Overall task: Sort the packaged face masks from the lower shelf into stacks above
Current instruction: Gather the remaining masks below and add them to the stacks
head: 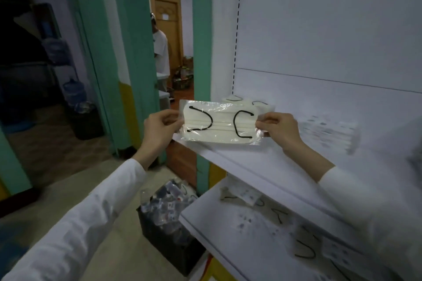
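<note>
Dead centre, a packaged mask [220, 124] is held up flat and facing us over the front edge of the upper shelf [228, 157]. It's a cream pleated mask sealed in a clear, glossy wrapper. One black ear loop curves at its left end and another at its right.

At the pack's 9 o'clock, the left hand [159, 128] has its fingers curled in, thumb and fingertips pinching the wrapper's left edge. At 3 o'clock, the right hand [278, 131] does the same, fingers bent and nipping the right edge. Both arms are in white sleeves.

Far out at 9 o'clock, water jugs [73, 91] sit in a dim room. At 11 o'clock, a person in a white shirt [161, 52] stands in a doorway. Down at 7 o'clock, a black crate [169, 235] on the floor is heaped with wrapped packs.

At the pack's 12 o'clock, a cream stack [239, 100] lies on the upper shelf just behind it. At 3 o'clock, past the right hand, lies a blurred stack of patterned packs [328, 132]. At 5 o'clock, loose masks [303, 251] are scattered on the lower shelf [205, 217].
</note>
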Demonstrator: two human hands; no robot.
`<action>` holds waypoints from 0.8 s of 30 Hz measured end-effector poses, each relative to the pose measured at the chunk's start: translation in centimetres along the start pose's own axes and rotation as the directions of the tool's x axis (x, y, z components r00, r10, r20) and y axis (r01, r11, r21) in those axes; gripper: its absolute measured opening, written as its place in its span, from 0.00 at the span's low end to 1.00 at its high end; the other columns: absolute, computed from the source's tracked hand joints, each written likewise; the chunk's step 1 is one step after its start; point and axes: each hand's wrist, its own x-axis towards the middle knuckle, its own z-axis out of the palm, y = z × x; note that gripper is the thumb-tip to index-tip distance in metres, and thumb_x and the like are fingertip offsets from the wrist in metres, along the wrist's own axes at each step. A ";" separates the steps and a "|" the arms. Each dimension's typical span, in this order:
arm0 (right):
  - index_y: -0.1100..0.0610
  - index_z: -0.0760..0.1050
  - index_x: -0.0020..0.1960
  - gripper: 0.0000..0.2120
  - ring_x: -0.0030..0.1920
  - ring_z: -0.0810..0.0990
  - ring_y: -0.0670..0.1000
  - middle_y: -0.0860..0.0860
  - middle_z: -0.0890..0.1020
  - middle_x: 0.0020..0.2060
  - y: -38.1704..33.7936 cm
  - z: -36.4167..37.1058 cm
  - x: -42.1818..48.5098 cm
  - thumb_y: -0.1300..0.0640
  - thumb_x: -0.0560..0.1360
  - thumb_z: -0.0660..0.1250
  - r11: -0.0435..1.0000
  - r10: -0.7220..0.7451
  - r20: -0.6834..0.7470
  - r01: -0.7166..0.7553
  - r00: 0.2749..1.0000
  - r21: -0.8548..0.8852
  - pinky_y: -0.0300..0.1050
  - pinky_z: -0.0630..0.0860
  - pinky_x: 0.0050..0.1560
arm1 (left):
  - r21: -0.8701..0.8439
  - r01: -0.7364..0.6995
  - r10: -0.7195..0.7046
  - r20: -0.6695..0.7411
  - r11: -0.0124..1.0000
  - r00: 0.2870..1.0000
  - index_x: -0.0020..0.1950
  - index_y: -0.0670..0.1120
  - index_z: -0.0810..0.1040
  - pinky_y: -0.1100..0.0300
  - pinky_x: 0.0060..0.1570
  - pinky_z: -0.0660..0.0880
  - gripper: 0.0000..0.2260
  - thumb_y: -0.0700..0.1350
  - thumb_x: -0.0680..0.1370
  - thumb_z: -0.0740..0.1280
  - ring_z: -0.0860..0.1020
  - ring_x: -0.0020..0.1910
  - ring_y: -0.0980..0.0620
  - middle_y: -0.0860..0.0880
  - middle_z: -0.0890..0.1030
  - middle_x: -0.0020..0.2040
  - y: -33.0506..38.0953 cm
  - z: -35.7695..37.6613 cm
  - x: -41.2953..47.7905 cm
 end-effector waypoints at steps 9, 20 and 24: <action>0.58 0.73 0.56 0.19 0.38 0.81 0.52 0.50 0.81 0.34 1.2 0.3 12.6 0.64 0.68 0.74 0.993 0.044 -0.264 -0.072 0.964 -0.096 0.45 0.79 0.46 | -0.120 -0.004 0.022 0.151 0.993 0.988 0.51 0.43 0.78 0.57 0.43 0.77 0.12 0.36 0.70 0.73 0.78 0.36 0.53 0.46 0.80 0.39 -1.3 9.7 16.7; 0.60 0.79 0.41 0.03 0.41 0.77 0.49 0.52 0.80 0.36 4.1 1.9 20.6 0.63 0.68 0.72 0.903 0.058 -0.477 -0.250 0.877 -0.351 0.35 0.69 0.39 | -0.143 -0.039 0.096 0.422 0.989 0.902 0.44 0.38 0.82 0.73 0.30 0.73 0.03 0.34 0.71 0.72 0.76 0.31 0.54 0.50 0.79 0.33 -5.6 20.3 28.4; 0.63 0.81 0.42 0.02 0.39 0.75 0.46 0.51 0.79 0.35 5.6 2.2 21.0 0.64 0.69 0.70 0.850 0.114 -0.501 -0.345 0.858 -0.398 0.28 0.67 0.34 | -0.069 -0.067 0.093 0.501 0.995 0.860 0.45 0.42 0.84 0.61 0.44 0.75 0.04 0.39 0.72 0.72 0.78 0.34 0.53 0.52 0.80 0.33 -7.0 22.5 29.9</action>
